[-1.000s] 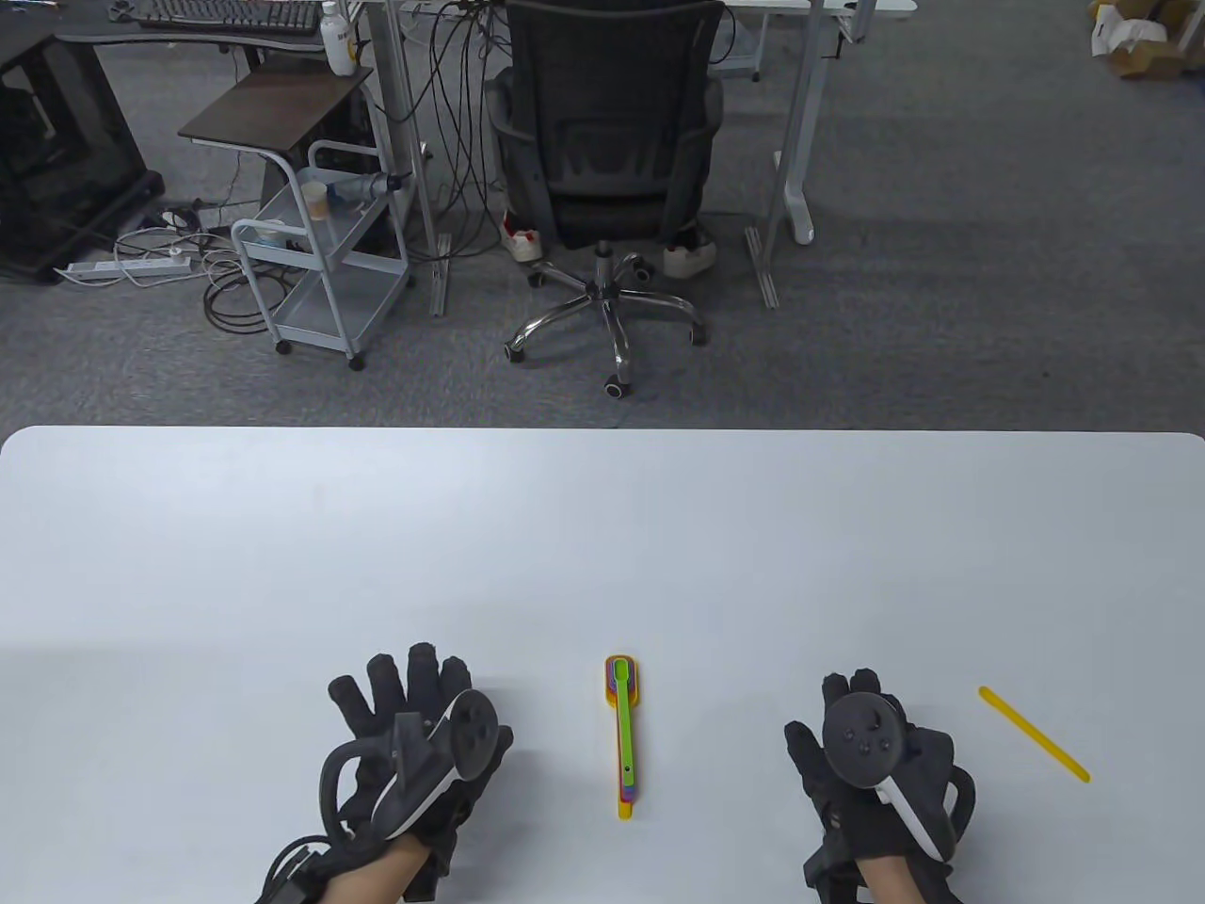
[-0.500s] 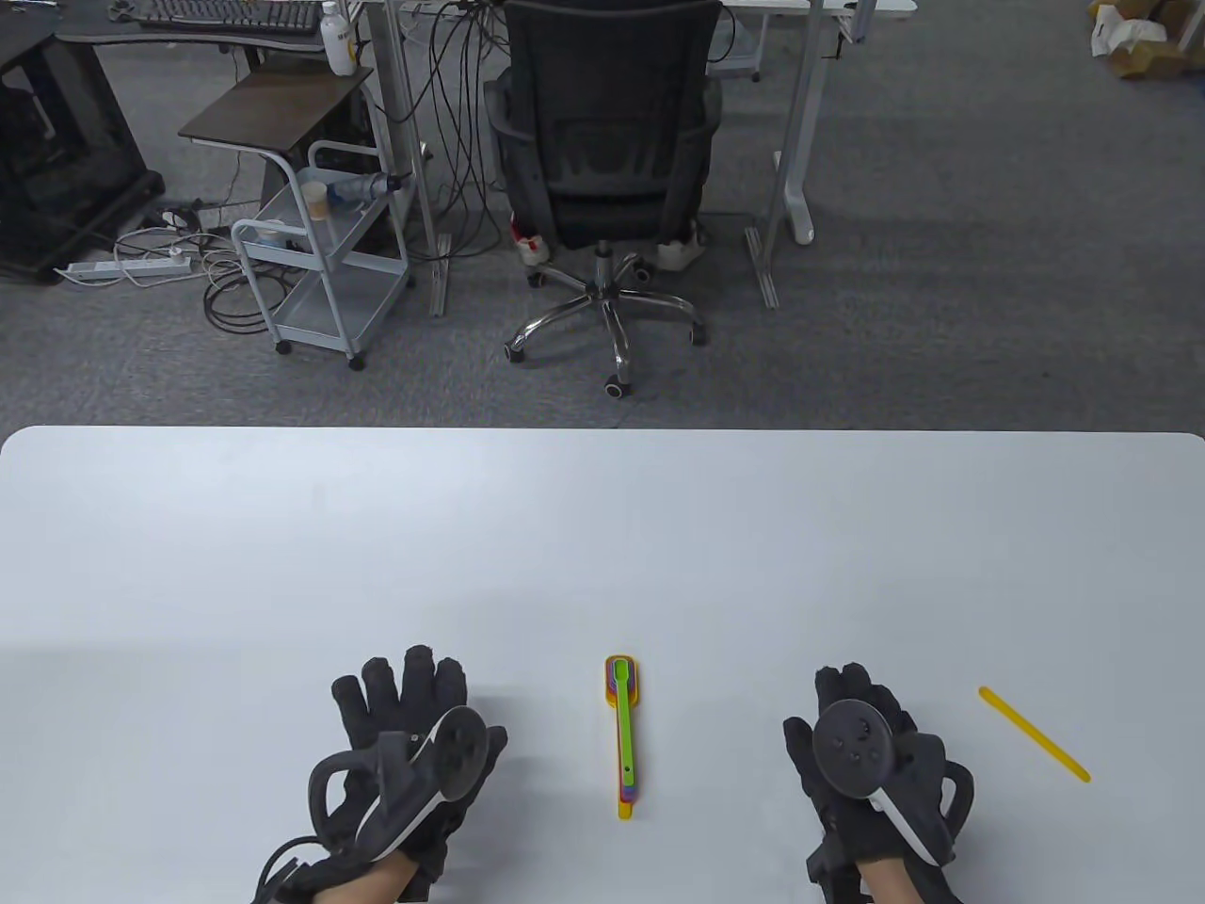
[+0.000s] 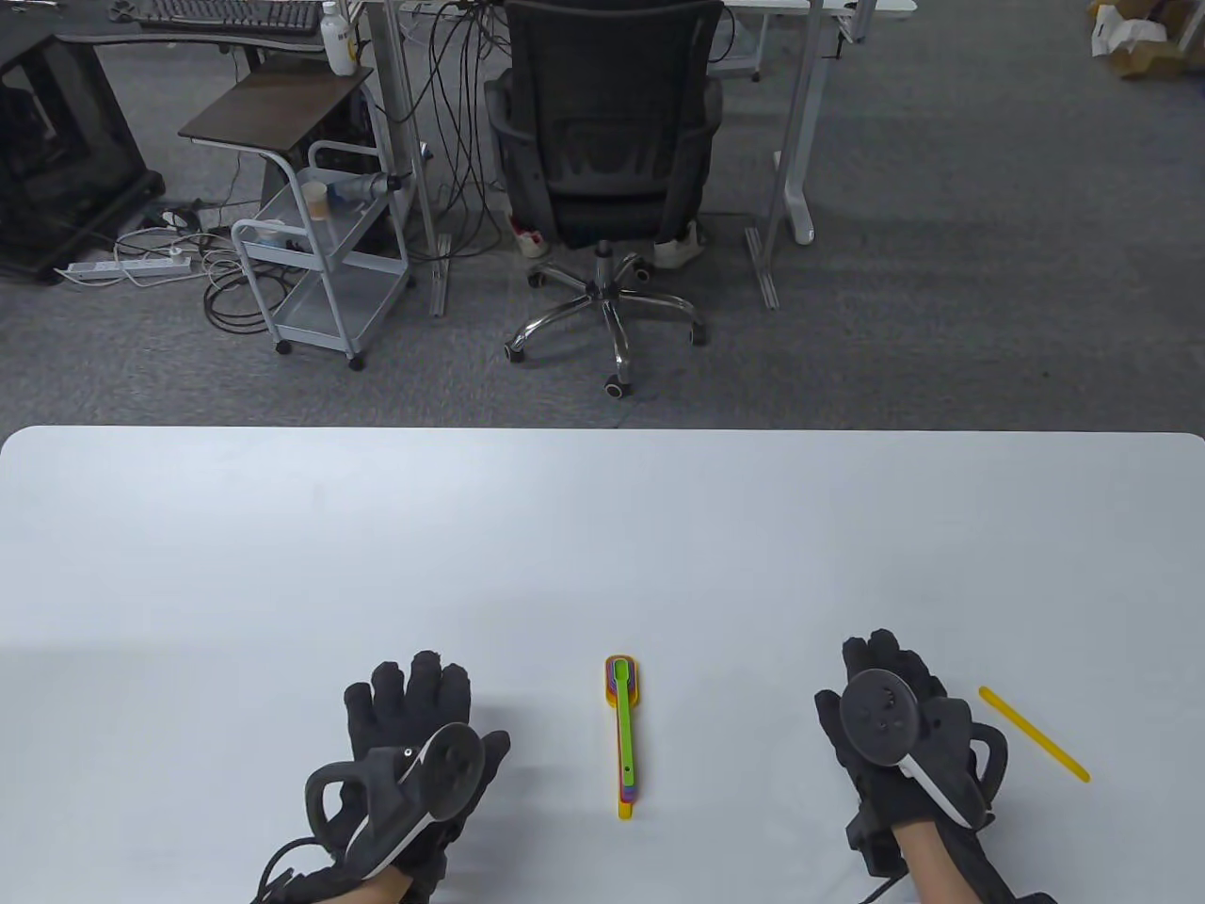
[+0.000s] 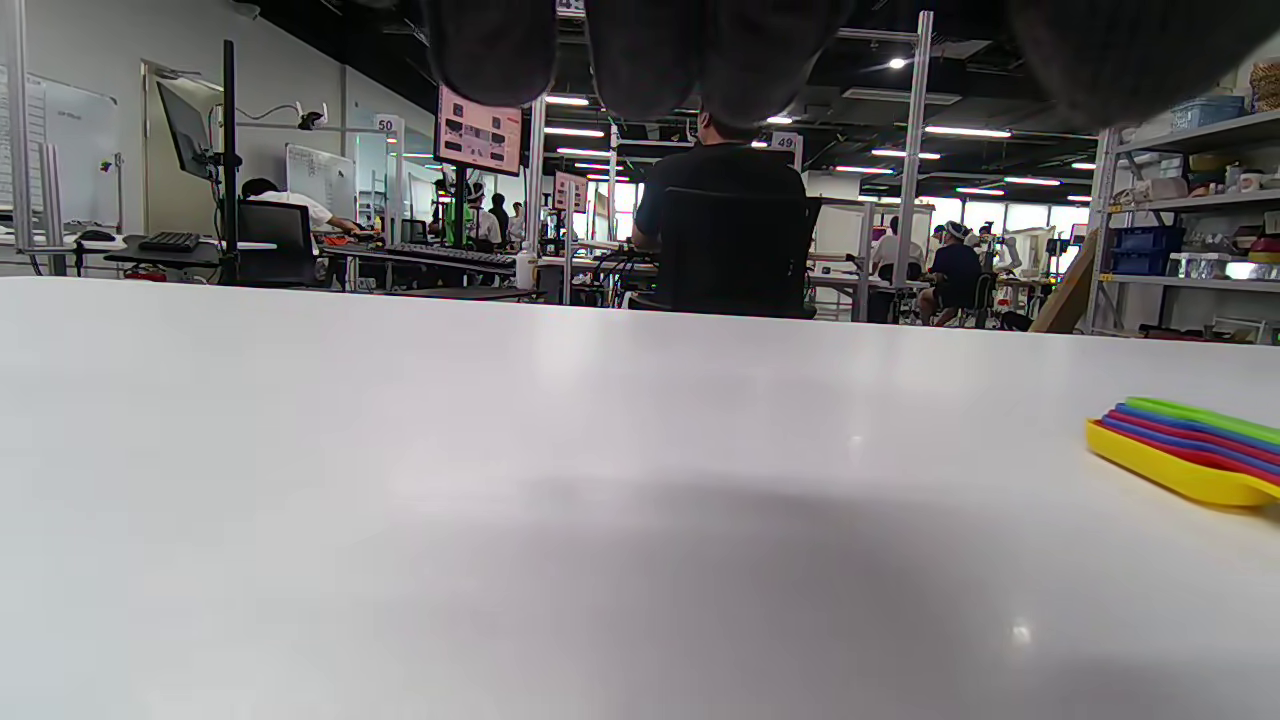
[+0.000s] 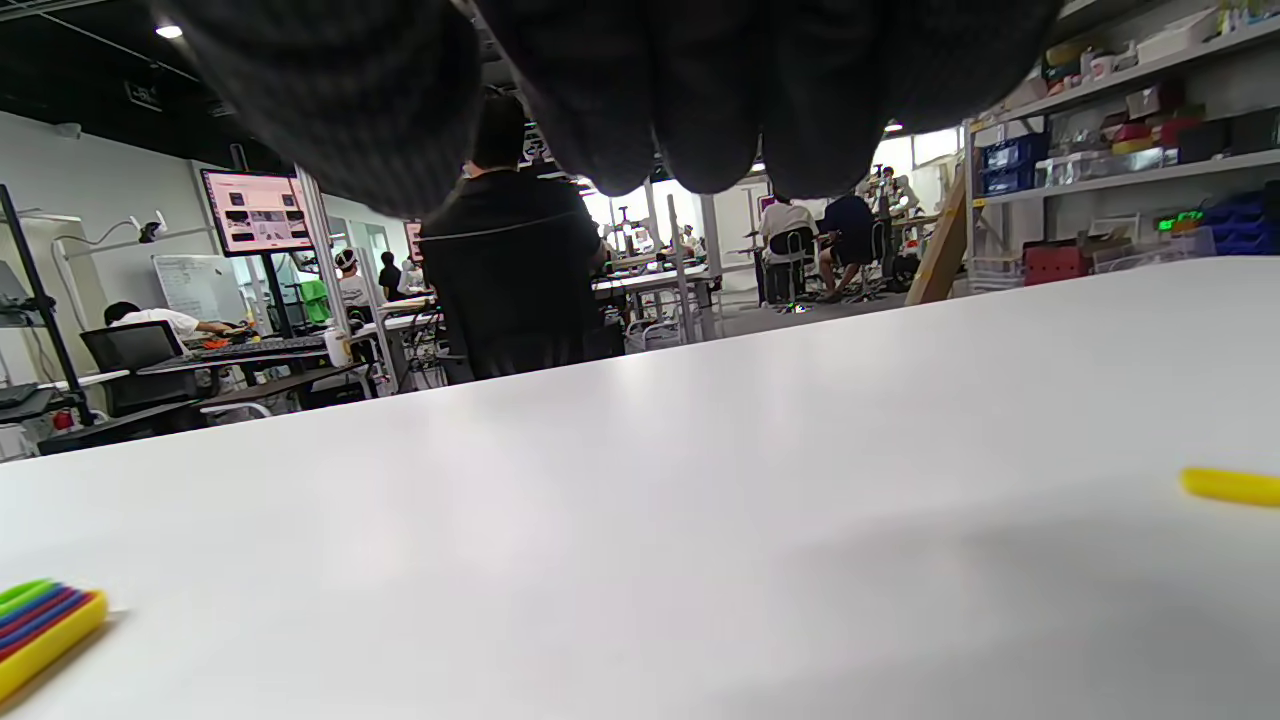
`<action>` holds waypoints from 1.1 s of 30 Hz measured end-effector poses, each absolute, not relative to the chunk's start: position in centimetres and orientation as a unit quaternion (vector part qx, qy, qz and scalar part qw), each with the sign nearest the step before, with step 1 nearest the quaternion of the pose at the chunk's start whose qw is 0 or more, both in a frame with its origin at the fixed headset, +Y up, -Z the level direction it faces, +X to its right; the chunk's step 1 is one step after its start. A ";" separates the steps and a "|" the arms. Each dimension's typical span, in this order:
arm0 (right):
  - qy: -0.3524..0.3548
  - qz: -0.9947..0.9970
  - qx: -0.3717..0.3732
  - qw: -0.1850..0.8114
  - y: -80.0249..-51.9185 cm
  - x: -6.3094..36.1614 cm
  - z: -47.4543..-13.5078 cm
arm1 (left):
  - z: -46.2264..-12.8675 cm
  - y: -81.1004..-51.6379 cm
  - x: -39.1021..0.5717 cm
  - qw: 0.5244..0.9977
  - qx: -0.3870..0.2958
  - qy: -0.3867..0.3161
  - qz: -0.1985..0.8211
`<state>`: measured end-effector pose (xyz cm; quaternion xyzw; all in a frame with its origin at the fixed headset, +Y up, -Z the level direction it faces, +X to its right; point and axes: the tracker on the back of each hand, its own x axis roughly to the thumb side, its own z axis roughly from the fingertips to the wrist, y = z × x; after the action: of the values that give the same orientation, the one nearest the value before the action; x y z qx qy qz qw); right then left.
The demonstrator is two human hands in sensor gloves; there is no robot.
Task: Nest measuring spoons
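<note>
A nested stack of measuring spoons (image 3: 622, 734), green on top of purple, red and yellow, lies on the white table (image 3: 602, 527) near its front edge, handles toward me. It also shows at the right edge of the left wrist view (image 4: 1190, 452) and at the lower left of the right wrist view (image 5: 40, 625). My left hand (image 3: 414, 716) is palm down, fingers spread, left of the stack and holds nothing. My right hand (image 3: 890, 678) is palm down right of the stack and holds nothing.
A yellow flat stick (image 3: 1034, 734) lies on the table just right of my right hand; its end shows in the right wrist view (image 5: 1230, 485). Beyond the table's far edge stand an office chair (image 3: 602, 160) and a small cart (image 3: 320, 254).
My right hand has moved right and a little forward, closer to the yellow stick. My left hand has shifted slightly. The spoon stack has not moved.
</note>
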<state>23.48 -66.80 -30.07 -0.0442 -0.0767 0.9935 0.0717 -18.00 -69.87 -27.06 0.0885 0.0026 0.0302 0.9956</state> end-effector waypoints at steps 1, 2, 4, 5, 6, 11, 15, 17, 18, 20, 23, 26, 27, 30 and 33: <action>-0.076 0.994 -0.045 0.066 -66.6 24.0 -30.2 | -27.1 -69.8 -18.0 0.996 0.088 0.003 0.031; -0.075 0.994 -0.044 0.064 -66.6 24.3 -30.4 | -27.1 -69.8 -18.1 0.995 0.090 0.003 0.033; -0.073 0.994 -0.055 0.060 -66.4 25.4 -30.6 | -27.0 -69.7 -18.2 0.995 0.092 0.004 0.035; -0.071 0.994 -0.058 0.058 -66.4 25.9 -30.8 | -27.0 -69.7 -18.3 0.995 0.093 0.004 0.037; -0.068 0.994 -0.061 0.055 -66.4 26.5 -30.9 | -27.0 -69.7 -18.4 0.995 0.095 0.005 0.039; -0.051 0.994 -0.092 0.022 -67.0 29.6 -31.4 | -27.0 -69.5 -19.1 0.994 0.095 0.011 0.049; -0.030 0.992 -0.121 0.006 -68.1 32.5 -31.6 | -27.1 -69.4 -19.5 0.994 0.096 0.016 0.056; -0.019 0.991 -0.134 0.006 -68.7 33.7 -31.7 | -27.1 -69.3 -19.6 0.994 0.096 0.017 0.057; -0.012 0.990 -0.141 0.006 -69.0 34.3 -31.7 | -27.1 -69.3 -19.6 0.994 0.096 0.017 0.057; 0.001 0.988 -0.154 0.003 -69.6 35.4 -31.7 | -27.0 -69.3 -19.6 0.994 0.096 0.016 0.058; 0.020 0.986 -0.166 -0.009 -70.6 36.7 -31.7 | -27.0 -69.3 -19.7 0.994 0.094 0.017 0.059; 0.039 0.982 -0.183 -0.026 -71.6 38.0 -31.6 | -27.0 -69.2 -19.7 0.994 0.093 0.018 0.060; 0.043 0.981 -0.186 -0.030 -71.8 38.2 -31.5 | -27.0 -69.2 -19.8 0.994 0.093 0.018 0.061; 0.059 0.978 -0.198 -0.039 -72.8 39.3 -31.3 | -27.0 -69.2 -19.8 0.994 0.091 0.019 0.062; 0.061 0.975 -0.211 -0.041 -73.7 40.2 -31.1 | -27.0 -69.2 -19.8 0.994 0.088 0.019 0.063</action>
<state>40.19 -73.71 -31.07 -0.2109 0.0605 0.9748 -0.0414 -19.81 -69.21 -27.04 0.0879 0.0193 0.0631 0.9939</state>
